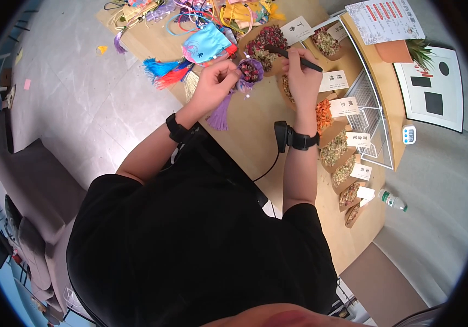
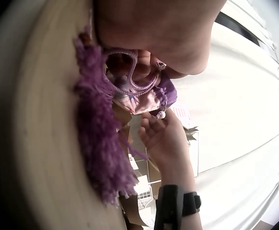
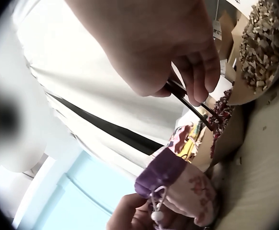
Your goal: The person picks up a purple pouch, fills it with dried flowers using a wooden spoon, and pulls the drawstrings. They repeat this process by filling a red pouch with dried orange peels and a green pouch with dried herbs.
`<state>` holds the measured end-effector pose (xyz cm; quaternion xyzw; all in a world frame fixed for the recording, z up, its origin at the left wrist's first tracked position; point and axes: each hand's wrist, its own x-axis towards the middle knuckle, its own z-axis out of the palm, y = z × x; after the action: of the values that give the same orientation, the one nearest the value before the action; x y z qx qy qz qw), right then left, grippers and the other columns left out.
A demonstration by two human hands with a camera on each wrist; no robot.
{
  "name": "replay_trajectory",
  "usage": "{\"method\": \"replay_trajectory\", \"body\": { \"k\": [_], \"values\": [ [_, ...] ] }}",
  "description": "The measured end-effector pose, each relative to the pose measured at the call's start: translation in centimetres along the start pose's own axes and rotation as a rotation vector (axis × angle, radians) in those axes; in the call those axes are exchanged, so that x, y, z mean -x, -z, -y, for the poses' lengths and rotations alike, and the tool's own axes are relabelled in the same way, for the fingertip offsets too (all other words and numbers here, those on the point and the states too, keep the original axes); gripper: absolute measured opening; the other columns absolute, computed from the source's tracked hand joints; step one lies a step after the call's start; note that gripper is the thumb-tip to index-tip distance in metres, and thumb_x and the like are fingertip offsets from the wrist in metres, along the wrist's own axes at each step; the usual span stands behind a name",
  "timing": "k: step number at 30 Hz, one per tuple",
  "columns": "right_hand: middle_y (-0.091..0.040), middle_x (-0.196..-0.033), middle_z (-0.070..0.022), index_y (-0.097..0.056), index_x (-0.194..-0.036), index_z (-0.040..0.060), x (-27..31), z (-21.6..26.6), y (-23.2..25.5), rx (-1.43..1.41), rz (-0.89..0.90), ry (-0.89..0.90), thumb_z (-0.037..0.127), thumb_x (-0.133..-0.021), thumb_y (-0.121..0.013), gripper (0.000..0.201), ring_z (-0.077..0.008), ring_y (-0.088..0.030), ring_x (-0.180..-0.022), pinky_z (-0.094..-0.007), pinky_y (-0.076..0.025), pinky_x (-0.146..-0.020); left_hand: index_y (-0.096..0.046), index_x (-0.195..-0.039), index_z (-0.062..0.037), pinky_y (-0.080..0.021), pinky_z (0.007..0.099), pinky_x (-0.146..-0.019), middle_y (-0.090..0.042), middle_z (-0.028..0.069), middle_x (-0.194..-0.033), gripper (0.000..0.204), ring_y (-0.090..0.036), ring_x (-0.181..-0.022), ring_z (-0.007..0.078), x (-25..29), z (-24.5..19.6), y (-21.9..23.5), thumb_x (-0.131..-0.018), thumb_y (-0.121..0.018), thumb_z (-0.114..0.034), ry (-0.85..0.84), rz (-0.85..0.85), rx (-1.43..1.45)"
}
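Observation:
A small drawstring pouch with a purple top [image 1: 250,71] has its mouth open, with dark red dried buds inside. My left hand [image 1: 216,82] grips its side; in the left wrist view a lilac cord loops over the pouch [image 2: 146,101]. A purple tassel [image 1: 220,114] hangs below it. My right hand [image 1: 305,76] holds dark tweezers [image 3: 191,106], their prongs reaching down to the dried red buds [image 3: 221,112] in a brown paper tray. In the right wrist view the pouch's pale floral body [image 3: 197,191] stands beside that tray.
Several paper trays of dried herbs [image 1: 333,150] with labelled cards line the table's right side. Finished-looking pouches, including a blue one [image 1: 208,43], lie at the far end. A white wire rack [image 1: 367,114], a plant pot [image 1: 394,52] and a water bottle [image 1: 392,200] stand to the right.

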<state>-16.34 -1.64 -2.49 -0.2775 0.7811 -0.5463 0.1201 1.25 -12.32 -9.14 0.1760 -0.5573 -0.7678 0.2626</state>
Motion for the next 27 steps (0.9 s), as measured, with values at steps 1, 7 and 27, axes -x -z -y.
{"method": "replay_trajectory", "body": {
  "k": [1, 7, 27],
  "values": [
    [-0.068, -0.070, -0.0046, -0.067, -0.095, 0.0001, -0.2, -0.2, -0.4, 0.032, -0.004, -0.008, 0.025, -0.095, -0.062, 0.026, -0.0075, -0.063, -0.063, -0.0244, -0.049, -0.059, -0.059, -0.085, -0.0024, -0.030, 0.0221, -0.054, -0.047, -0.0075, -0.064, 0.013, -0.040, -0.060, 0.0001, 0.0, 0.0, 0.0, -0.097, -0.059, -0.008, -0.007, 0.000, 0.000],
    [-0.069, -0.070, -0.0052, -0.067, -0.095, 0.0006, -0.7, -1.3, -1.7, 0.035, 0.014, 0.022, 0.023, -0.095, -0.060, 0.024, -0.0086, -0.064, -0.062, -0.0246, -0.049, -0.057, -0.059, -0.085, -0.0028, -0.030, 0.0218, -0.055, -0.047, -0.0074, -0.066, 0.013, -0.040, -0.060, 0.0000, 0.0, 0.0, 0.0, -0.096, -0.060, -0.008, -0.012, 0.004, -0.019],
    [-0.067, -0.072, -0.0062, -0.064, -0.097, -0.0019, 1.5, 2.2, 2.7, -0.142, -0.024, 0.001, 0.016, -0.097, -0.059, 0.019, -0.0084, -0.060, -0.061, -0.0210, -0.046, -0.056, -0.059, -0.084, -0.0020, -0.030, 0.0221, -0.054, -0.046, -0.0075, -0.064, 0.014, -0.040, -0.060, 0.0003, 0.1, -0.2, -0.1, -0.096, -0.060, -0.009, 0.004, 0.001, -0.029]
  ]
}}
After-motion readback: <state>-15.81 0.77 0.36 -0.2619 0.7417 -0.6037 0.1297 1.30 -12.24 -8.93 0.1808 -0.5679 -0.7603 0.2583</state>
